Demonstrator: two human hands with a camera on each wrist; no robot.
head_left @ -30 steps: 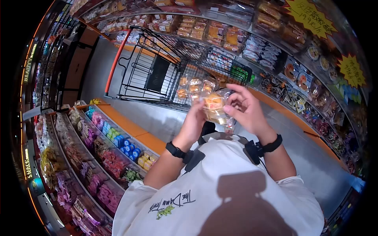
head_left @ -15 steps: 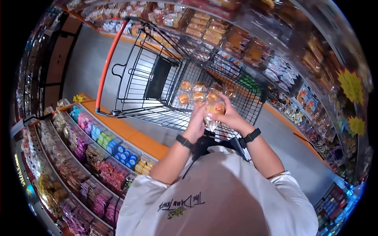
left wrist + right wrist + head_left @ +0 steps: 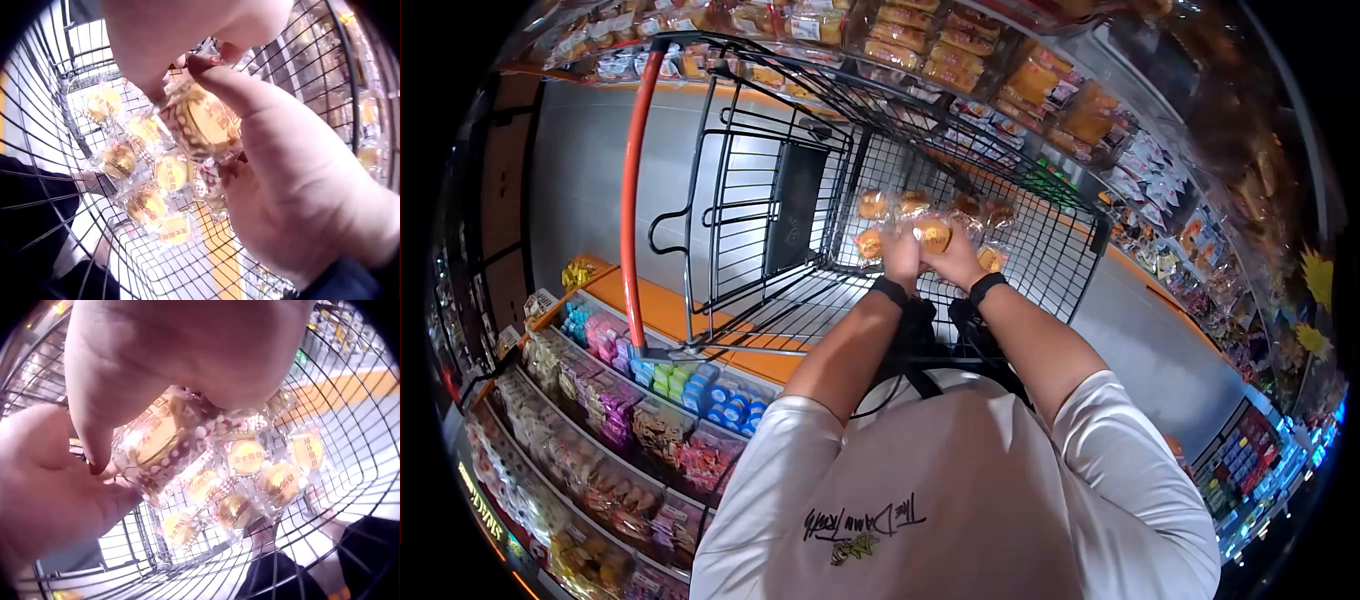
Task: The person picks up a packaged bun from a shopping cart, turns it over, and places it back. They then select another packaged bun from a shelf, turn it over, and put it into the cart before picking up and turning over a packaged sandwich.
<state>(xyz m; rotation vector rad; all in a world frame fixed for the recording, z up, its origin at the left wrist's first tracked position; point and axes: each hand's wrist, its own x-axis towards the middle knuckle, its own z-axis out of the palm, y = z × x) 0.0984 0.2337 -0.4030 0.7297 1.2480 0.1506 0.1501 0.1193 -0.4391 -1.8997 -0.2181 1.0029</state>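
In the head view my left hand [image 3: 900,256] and right hand [image 3: 957,262] meet low inside the shopping cart [image 3: 1090,255]. Between them they hold a bun in clear printed wrapping [image 3: 933,236]. The left wrist view shows the left thumb and fingers gripping one side of this wrapped bun [image 3: 211,119]. From the other side, the right hand [image 3: 187,350] pinches the wrapper, its thumb tip close to the left hand [image 3: 56,481]. Several more wrapped buns [image 3: 172,174] lie spread below on the wire bottom, partly hidden by the hands in the head view.
The cart's red handle [image 3: 635,190] and folded black seat panel [image 3: 796,210] are at the left. Bakery shelves [image 3: 960,50] run along the far side. Bins of wrapped sweets [image 3: 650,430] stand at near left, above an orange ledge [image 3: 750,355].
Both hands have moved forward and down from near the chest into the cart, carrying the wrapped bun. The view has shifted closer over the cart.
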